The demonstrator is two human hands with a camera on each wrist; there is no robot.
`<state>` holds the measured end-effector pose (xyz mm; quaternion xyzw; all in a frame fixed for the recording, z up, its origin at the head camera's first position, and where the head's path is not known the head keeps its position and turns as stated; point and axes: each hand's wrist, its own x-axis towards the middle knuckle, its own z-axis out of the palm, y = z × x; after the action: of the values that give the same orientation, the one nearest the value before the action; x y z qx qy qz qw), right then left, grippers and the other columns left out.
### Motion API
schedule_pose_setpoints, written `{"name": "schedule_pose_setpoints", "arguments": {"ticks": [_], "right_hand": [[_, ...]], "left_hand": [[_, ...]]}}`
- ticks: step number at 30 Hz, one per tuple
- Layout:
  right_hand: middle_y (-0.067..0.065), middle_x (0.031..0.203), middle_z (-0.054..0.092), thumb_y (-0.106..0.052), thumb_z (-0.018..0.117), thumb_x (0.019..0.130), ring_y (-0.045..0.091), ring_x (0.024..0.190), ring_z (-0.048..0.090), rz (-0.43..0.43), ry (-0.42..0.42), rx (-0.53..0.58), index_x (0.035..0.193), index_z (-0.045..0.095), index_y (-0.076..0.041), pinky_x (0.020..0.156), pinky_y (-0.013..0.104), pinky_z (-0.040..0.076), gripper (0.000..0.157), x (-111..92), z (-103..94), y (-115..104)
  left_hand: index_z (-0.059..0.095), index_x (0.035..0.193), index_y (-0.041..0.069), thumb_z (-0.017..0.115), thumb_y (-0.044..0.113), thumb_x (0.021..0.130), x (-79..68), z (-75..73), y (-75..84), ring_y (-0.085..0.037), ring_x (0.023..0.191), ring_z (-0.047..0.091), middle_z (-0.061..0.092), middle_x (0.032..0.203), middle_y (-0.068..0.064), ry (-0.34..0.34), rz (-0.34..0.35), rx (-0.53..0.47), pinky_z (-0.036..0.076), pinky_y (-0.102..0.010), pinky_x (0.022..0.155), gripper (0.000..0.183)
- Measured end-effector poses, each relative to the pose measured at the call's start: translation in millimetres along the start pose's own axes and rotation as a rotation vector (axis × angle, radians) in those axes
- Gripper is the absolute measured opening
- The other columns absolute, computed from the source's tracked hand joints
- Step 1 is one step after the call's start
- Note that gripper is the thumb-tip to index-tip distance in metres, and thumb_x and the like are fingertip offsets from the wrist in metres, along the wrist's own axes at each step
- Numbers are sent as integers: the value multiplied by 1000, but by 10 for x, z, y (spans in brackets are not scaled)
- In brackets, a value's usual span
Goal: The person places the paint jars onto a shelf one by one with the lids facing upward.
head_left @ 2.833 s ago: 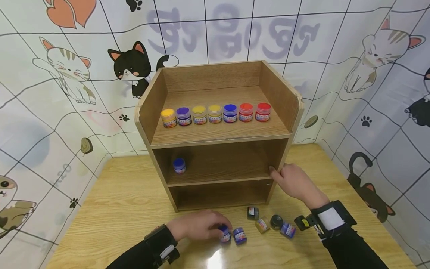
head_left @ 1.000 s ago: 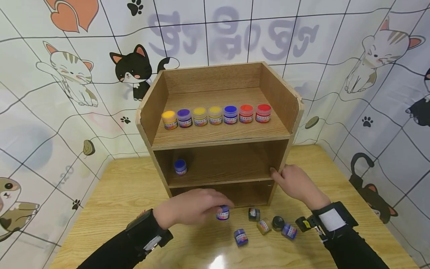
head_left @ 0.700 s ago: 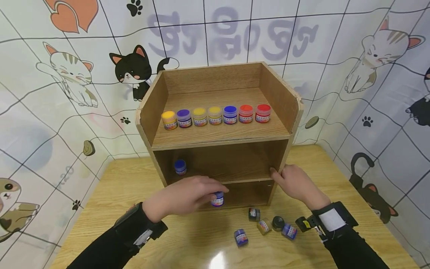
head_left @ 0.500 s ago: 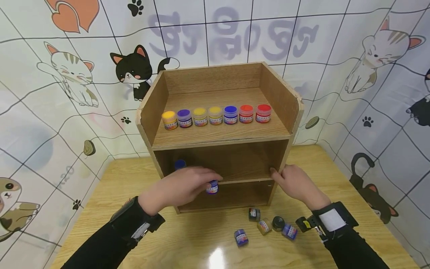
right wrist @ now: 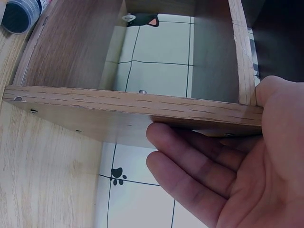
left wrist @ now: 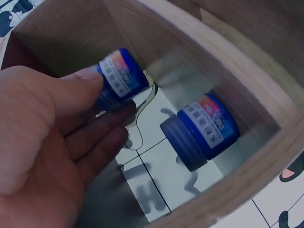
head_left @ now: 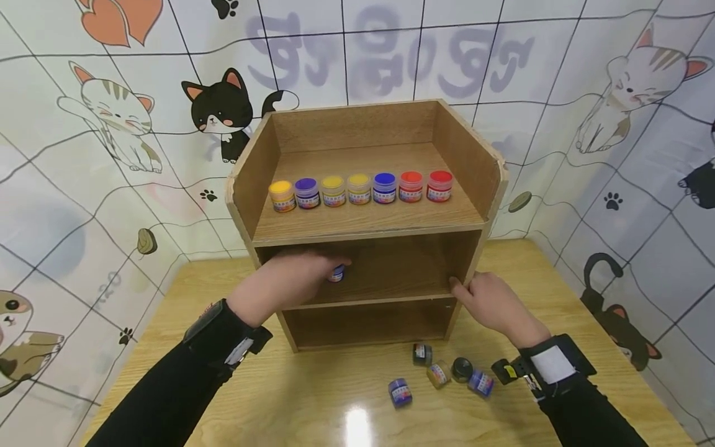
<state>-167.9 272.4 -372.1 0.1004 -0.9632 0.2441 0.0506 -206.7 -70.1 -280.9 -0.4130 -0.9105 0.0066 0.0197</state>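
Observation:
My left hand (head_left: 285,282) reaches into the middle level of a wooden shelf unit (head_left: 365,223). Between thumb and fingers it pinches a blue paint jar (left wrist: 119,76), held above the board. A second blue paint jar (left wrist: 206,128) stands beside it in the left wrist view; in the head view my hand hides that one. My right hand (head_left: 497,307) grips the unit's right side panel (right wrist: 190,107), thumb at the front edge and fingers along the outer face. On the top level stands a row of several paint jars with yellow, purple, blue (head_left: 384,188) and red lids.
Loose jars lie on the table in front of the unit: a blue one (head_left: 400,393), a black one (head_left: 422,354), a yellowish one (head_left: 438,374), a black-lidded one (head_left: 462,369) and another blue one (head_left: 481,383). A cat-patterned sheet (head_left: 380,68) hangs behind.
My left hand has picked a blue paint jar off the table and carried it up and leftward into the middle level. My right hand stays on the side panel.

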Motion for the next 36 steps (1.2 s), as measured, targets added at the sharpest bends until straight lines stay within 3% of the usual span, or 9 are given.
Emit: {"name": "schedule_pose_setpoints", "arguments": {"ticks": [4,11,18,25,36], "right_hand": [[12,89,66,-34,39,101,14,57,47,0,1,-4,117,60,7,45,29,31,48,8,-3,2],[14,93,68,-33,40,101,13,55,45,-8,4,9,118,60,7,44,29,29,48,15,-3,-4],[11,88,66,-33,39,101,12,52,41,-3,-1,15,118,59,7,44,28,28,49,10,-4,-6],[1,66,53,-33,40,101,11,48,34,4,-8,10,115,61,7,43,27,25,48,10,-3,-7],[-3,59,42,-33,39,101,9,46,31,0,-6,8,110,64,6,42,26,23,48,-3,-1,-4]], "left_hand": [[55,132,21,55,4,93,-28,-5,-28,-12,80,57,68,105,-4,21,-22,77,54,-33,70,43],[63,117,17,61,2,88,-36,19,-88,-15,83,56,68,102,-2,92,31,168,53,-34,73,33],[64,110,17,62,6,89,6,-5,-101,-23,93,53,62,105,-6,54,-12,170,49,-42,87,23],[63,111,18,63,7,89,-6,3,-93,-25,98,51,60,110,-8,29,-53,176,48,-44,91,24],[64,112,17,63,4,88,8,8,-73,-25,101,53,61,115,-9,-4,-70,141,48,-45,93,27]]}}
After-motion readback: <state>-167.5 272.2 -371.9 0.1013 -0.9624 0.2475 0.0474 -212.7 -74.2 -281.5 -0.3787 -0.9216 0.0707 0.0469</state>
